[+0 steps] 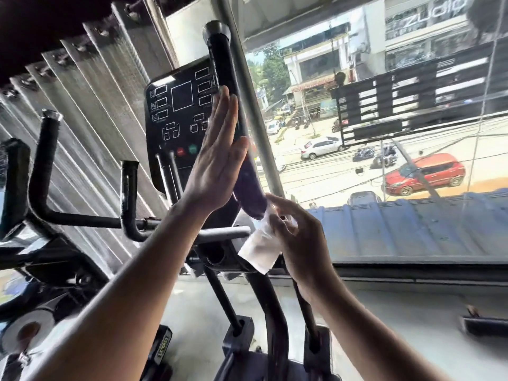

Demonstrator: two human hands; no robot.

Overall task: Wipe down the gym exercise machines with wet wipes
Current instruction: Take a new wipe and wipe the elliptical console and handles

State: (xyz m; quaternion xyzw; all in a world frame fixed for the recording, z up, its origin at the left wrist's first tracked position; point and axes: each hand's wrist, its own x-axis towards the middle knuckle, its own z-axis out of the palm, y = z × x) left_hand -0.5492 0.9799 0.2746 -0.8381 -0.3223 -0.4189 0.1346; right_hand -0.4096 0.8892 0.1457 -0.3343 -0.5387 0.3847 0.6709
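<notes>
A black exercise machine stands in front of me, its console (178, 116) facing me. Its right black handle bar (224, 67) rises up past the console. My left hand (217, 155) is raised with straight fingers, lying flat against this bar beside the console. My right hand (297, 237) is lower, at the bend of the same bar, and holds a white wet wipe (261, 248) that hangs down from its fingers. The wipe touches the lower part of the bar.
The machine's left handle bar (45, 166) curves up at the left. A grey metal pillar (255, 105) runs up behind the right bar. A large window (398, 133) fills the right side. Corrugated metal sheeting (90, 100) lies at the left. Weight plates (27, 331) sit at bottom left.
</notes>
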